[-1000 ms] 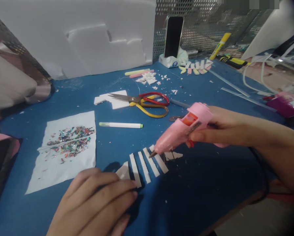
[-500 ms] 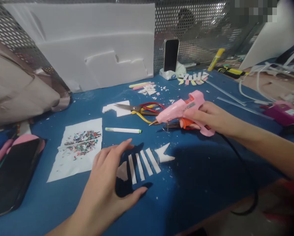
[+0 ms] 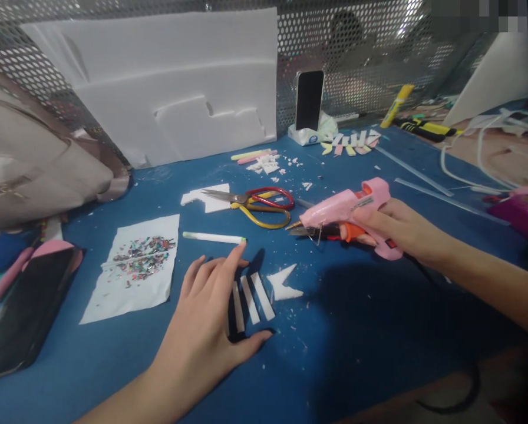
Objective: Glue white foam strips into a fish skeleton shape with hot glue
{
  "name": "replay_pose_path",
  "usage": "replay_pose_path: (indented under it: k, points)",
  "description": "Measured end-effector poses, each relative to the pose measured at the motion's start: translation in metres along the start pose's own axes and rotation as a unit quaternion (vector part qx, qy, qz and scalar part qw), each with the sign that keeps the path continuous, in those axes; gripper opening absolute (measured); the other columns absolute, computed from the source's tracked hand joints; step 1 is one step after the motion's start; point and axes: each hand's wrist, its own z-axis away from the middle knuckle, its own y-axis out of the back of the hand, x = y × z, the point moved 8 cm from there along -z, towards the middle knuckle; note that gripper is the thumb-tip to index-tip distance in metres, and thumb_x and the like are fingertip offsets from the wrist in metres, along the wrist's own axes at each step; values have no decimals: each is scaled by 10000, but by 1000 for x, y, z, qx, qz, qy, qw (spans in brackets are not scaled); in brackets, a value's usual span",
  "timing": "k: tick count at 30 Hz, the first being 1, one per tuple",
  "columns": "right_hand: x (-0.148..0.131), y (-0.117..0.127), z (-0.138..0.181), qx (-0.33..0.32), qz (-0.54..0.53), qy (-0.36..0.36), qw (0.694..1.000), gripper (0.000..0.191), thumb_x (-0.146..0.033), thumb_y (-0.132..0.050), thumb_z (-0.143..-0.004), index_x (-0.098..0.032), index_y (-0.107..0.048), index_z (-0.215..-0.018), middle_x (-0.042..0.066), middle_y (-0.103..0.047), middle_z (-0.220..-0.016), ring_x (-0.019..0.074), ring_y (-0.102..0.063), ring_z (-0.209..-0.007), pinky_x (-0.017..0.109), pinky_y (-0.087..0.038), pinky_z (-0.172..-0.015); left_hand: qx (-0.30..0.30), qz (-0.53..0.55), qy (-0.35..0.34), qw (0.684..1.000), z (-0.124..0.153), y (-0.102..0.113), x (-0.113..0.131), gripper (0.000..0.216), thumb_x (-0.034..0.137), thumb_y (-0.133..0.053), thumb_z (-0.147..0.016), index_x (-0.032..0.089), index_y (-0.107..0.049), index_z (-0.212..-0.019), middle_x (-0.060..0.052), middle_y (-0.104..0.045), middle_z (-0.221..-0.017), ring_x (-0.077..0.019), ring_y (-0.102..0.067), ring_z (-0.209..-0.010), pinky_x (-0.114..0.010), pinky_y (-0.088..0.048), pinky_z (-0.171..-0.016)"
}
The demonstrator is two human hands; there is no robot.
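My right hand (image 3: 401, 227) grips a pink glue gun (image 3: 346, 209), its nozzle pointing left above the blue table. Beneath the nozzle lies a dark-bladed tool with an orange part (image 3: 350, 231), partly hidden by the gun. My left hand (image 3: 215, 306) hovers open, thumb and fingers apart, over several white foam strips (image 3: 263, 296). It hides part of the row. Right of the strips lies a notched white foam piece (image 3: 284, 284). A white pen (image 3: 213, 237) with green ends lies just beyond my left fingertips.
Scissors (image 3: 264, 206) with red and yellow handles rest on a white foam scrap. At left are a paper sheet (image 3: 158, 291) with glittery flakes and a dark phone (image 3: 29, 312). An upright phone (image 3: 309, 100) stands at the back. Clear glue sticks (image 3: 423, 188) lie at right.
My left hand has moved slightly right over the foam strips, covering more of them. My right hand has shifted right and down with the glue gun. The view has shifted a little.
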Motion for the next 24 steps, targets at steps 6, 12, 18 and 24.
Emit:
replay_pose_path:
  k: [6, 12, 18, 24]
  points:
    - [-12, -4, 11, 2, -8, -17, 1000, 541, -625, -497, -880, -126, -645, -734, -34, -391, -535, 37, -334, -423, 198, -214, -378, 0, -15, -7, 1000, -4, -4, 7, 1036, 342, -742, -740, 252, -65, -1520, -31, -560, -1260, -259, -437, -1205, -490, -177, -1157]
    - [-9, -4, 18, 10, -5, -66, 998, 554, -643, -518, -853, -113, -653, -762, -33, -405, -563, 34, -369, -424, 185, -266, -388, -3, 0, -6, 1000, -7, -5, 7, 942, 251, -677, -774, 266, -94, -1514, -9, -578, -1226, -214, -480, -1175, -468, -130, -1180]
    - [-6, -6, 18, -4, 7, -79, 997, 528, -615, -518, -863, -115, -651, -758, -37, -390, -561, 27, -379, -418, 172, -283, -388, -5, 4, -13, 1000, -7, -6, 7, 917, 239, -651, -782, 256, -100, -1514, -20, -579, -1242, -216, -489, -1185, -474, -128, -1180]
    - [-4, -5, 13, 4, 25, -55, 998, 511, -595, -508, -881, -124, -625, -723, -36, -393, -541, 29, -365, -399, 179, -265, -369, -5, -1, -9, 1000, -2, 4, 3, 959, 310, -708, -783, 269, -88, -1514, -44, -544, -1315, -255, -461, -1219, -513, -195, -1151]
